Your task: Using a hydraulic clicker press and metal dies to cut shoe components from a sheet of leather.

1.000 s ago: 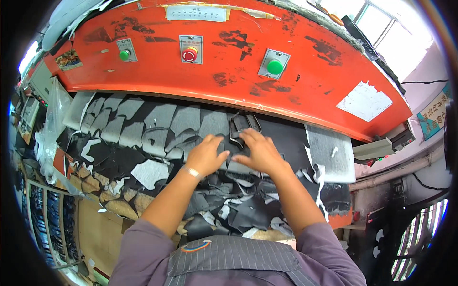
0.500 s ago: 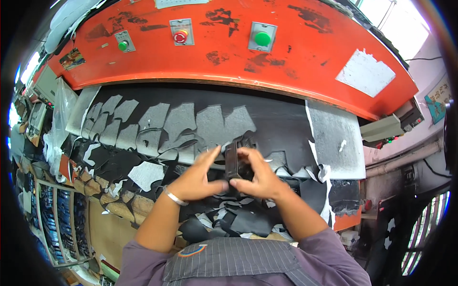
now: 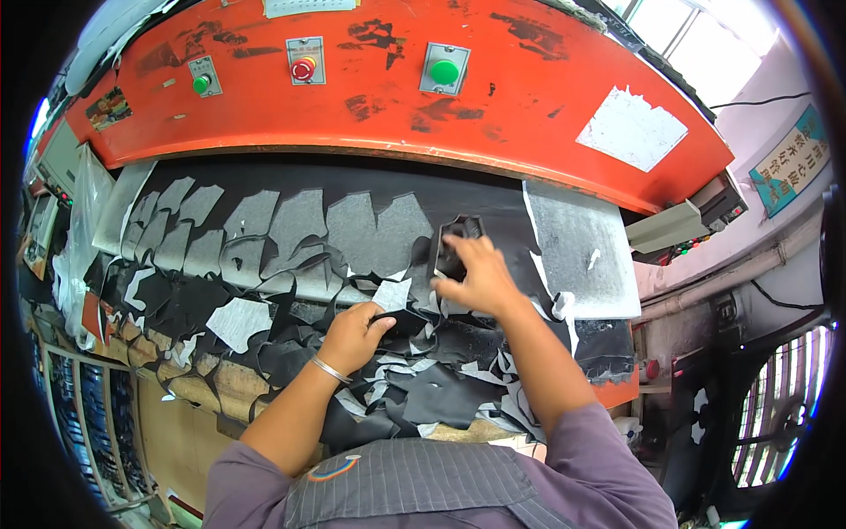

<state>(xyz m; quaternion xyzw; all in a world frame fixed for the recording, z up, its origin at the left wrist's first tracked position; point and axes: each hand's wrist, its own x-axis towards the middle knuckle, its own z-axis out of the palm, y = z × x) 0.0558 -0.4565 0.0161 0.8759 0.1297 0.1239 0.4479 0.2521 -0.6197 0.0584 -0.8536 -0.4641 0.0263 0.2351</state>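
Observation:
A dark metal cutting die (image 3: 445, 257) with a thin-edged outline stands on the black sheet material (image 3: 480, 201), at the right end of the cut-out shapes. My right hand (image 3: 483, 275) rests on it, fingers reaching into the die and thumb at its near left edge. Nearer to me, my left hand (image 3: 351, 337) pinches a cut black piece (image 3: 404, 323) between thumb and fingers. A pale grey piece (image 3: 393, 294) shows just beyond those fingertips; whether it belongs to the held piece I cannot tell.
An orange machine beam (image 3: 370, 106) spans the far side, carrying green buttons (image 3: 444, 72) and a red button (image 3: 303, 69). Black and grey offcuts (image 3: 449, 394) lie heaped along the near edge. The pale cutting board (image 3: 590, 256) shows at right. Clear plastic (image 3: 84, 229) hangs at left.
Both hands were at the die, which was held over the near edge of the sheet. Now it sits on the sheet under my right hand, while my left has moved away and grips a cut piece.

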